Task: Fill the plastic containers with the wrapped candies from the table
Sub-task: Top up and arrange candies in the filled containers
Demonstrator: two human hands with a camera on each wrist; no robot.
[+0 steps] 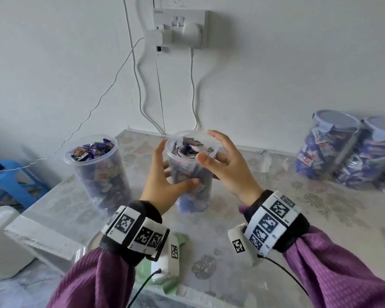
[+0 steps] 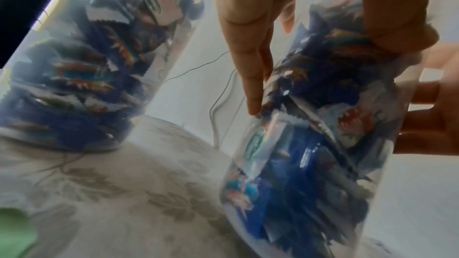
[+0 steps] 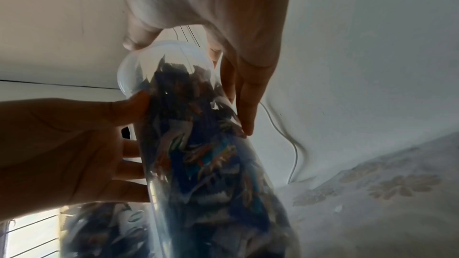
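Two open clear plastic containers full of blue wrapped candies stand on the floral table (image 1: pixel 309 207). One container (image 1: pixel 96 172) stands alone at the left, also in the left wrist view (image 2: pixel 82 77). The middle container (image 1: pixel 193 192) (image 2: pixel 305 164) (image 3: pixel 211 164) is between both hands. My left hand (image 1: pixel 165 183) (image 3: pixel 74 144) grips its left side, thumb across the front and fingers behind. My right hand (image 1: pixel 222 161) is at the rim, with the thumb on the near edge and the fingers (image 3: pixel 244 105) lying straight along the far right side. Candies (image 1: pixel 190 147) reach the rim.
Two lidded jars of candies (image 1: pixel 327 150) (image 1: pixel 378 156) stand at the table's right. A wall socket (image 1: pixel 180 30) with cables hangs behind the containers. A blue stool (image 1: pixel 11 181) is beyond the left edge. A green packet (image 1: pixel 167 287) lies under my left wrist.
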